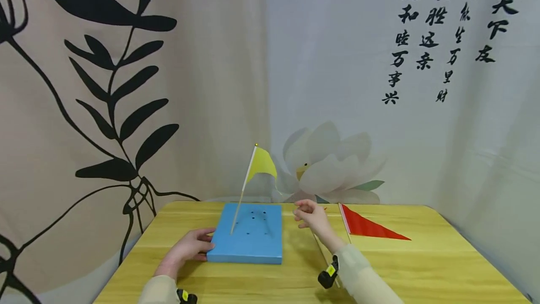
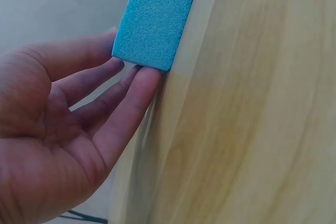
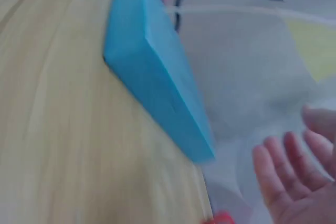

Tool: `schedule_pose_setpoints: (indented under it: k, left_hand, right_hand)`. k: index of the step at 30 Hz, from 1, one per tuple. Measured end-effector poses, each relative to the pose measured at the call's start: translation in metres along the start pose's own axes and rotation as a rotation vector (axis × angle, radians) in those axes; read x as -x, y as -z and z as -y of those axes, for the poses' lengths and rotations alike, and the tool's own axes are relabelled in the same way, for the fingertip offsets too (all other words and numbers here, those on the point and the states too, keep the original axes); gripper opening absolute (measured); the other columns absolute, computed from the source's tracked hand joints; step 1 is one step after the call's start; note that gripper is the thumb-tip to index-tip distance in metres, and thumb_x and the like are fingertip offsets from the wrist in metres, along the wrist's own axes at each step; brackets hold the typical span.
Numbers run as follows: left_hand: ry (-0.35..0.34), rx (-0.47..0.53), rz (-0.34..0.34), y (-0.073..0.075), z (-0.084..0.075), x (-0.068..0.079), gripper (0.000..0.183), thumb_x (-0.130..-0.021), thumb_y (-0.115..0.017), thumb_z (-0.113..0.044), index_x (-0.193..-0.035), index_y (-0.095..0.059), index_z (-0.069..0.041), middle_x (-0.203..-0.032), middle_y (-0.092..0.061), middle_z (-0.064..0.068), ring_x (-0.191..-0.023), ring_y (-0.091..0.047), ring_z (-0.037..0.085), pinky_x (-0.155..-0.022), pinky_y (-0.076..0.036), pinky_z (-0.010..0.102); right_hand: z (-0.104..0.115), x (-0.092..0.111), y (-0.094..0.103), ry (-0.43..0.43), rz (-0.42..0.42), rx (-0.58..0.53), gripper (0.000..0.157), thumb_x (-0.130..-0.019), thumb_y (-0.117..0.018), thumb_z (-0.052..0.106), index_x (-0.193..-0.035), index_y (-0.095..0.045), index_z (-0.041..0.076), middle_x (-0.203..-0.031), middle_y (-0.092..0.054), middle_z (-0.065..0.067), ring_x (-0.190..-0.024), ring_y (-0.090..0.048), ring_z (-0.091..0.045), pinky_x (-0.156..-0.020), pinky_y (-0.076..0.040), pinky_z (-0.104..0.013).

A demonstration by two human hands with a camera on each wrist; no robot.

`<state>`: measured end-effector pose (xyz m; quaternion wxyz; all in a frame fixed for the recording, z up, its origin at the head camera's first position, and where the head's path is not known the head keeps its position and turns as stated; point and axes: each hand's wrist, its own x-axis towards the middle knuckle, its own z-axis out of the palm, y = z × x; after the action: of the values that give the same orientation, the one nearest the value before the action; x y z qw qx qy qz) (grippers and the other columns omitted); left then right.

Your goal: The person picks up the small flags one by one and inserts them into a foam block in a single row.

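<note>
A blue foam board (image 1: 261,247) with several small dark holes lies on the table. A yellow flag (image 1: 261,162) on a thin stick stands in its left part, leaning slightly right. At the board's left edge, my left hand (image 1: 191,247) holds the side; in the left wrist view the digits (image 2: 142,90) meet the foam's end and faces. My right hand (image 1: 314,219) hovers right of the board, fingers loosely bent, with nothing between them. The right wrist view also has this hand (image 3: 299,171) apart from the board (image 3: 157,72).
A red triangular flag (image 1: 371,224) is to the right of my right hand, its stick partly hidden by the arm. Another thin stick (image 1: 319,247) runs below the right hand. The wooden table (image 1: 443,257) ends at a printed curtain (image 1: 223,83).
</note>
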<state>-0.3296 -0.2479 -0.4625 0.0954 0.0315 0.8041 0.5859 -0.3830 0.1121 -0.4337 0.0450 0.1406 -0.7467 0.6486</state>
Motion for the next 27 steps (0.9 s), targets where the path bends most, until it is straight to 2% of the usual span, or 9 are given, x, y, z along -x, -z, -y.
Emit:
schedule_pose_setpoints:
  k: [5,10,15,17,21,27]
  left_hand:
    - [-0.002,0.007,-0.001,0.004,0.001,0.0,0.059,-0.081,-0.061,-0.007,-0.132,-0.034,0.006,-0.113,-0.048,0.023,-0.081,-0.056,0.022,-0.063,-0.048,0.038]
    - [-0.001,0.008,-0.013,0.007,0.003,0.0,0.059,-0.081,-0.062,-0.007,-0.132,-0.034,0.006,-0.113,-0.047,0.023,-0.081,-0.055,0.022,-0.063,-0.048,0.038]
    - [0.004,0.01,-0.002,0.007,0.003,0.0,0.061,-0.081,-0.062,-0.007,-0.132,-0.032,0.006,-0.113,-0.047,0.023,-0.082,-0.056,0.022,-0.065,-0.048,0.039]
    - [0.01,0.011,0.007,0.006,0.002,0.0,0.061,-0.081,-0.061,-0.008,-0.133,-0.031,0.007,-0.113,-0.047,0.023,-0.083,-0.056,0.023,-0.065,-0.048,0.039]
    - [0.02,0.011,0.012,0.003,0.001,-0.002,0.061,-0.082,-0.061,-0.008,-0.133,-0.031,0.006,-0.114,-0.046,0.023,-0.082,-0.056,0.023,-0.065,-0.048,0.039]
    - [0.029,0.002,0.01,0.0,0.001,-0.008,0.061,-0.081,-0.062,-0.008,-0.133,-0.032,0.005,-0.115,-0.046,0.023,-0.082,-0.056,0.022,-0.064,-0.048,0.039]
  right_hand:
    - [-0.015,0.008,0.032,-0.133,-0.084,0.084,0.03,-0.078,-0.067,0.021,-0.098,-0.062,0.0,-0.091,-0.061,-0.02,-0.077,-0.058,-0.039,-0.061,-0.05,-0.043]
    - [-0.024,0.017,0.049,-0.224,-0.047,0.144,0.033,-0.079,-0.066,0.017,-0.099,-0.061,-0.008,-0.087,-0.063,-0.019,-0.069,-0.062,-0.032,-0.059,-0.051,-0.04]
    - [-0.035,0.024,0.059,-0.317,-0.009,0.102,0.026,-0.078,-0.065,0.011,-0.095,-0.061,-0.009,-0.075,-0.063,-0.015,-0.056,-0.059,-0.022,-0.054,-0.05,-0.036]
    - [-0.039,0.026,0.063,-0.334,0.005,0.104,0.026,-0.077,-0.066,0.011,-0.094,-0.061,-0.009,-0.071,-0.063,-0.014,-0.055,-0.058,-0.02,-0.052,-0.05,-0.036]
    - [-0.044,0.031,0.069,-0.316,0.038,0.169,0.024,-0.077,-0.067,0.011,-0.09,-0.063,-0.009,-0.068,-0.063,-0.012,-0.055,-0.059,-0.02,-0.051,-0.05,-0.036]
    - [-0.05,0.038,0.068,-0.298,0.071,0.235,0.021,-0.075,-0.068,0.013,-0.085,-0.066,-0.005,-0.066,-0.062,-0.011,-0.052,-0.058,-0.018,-0.049,-0.05,-0.035]
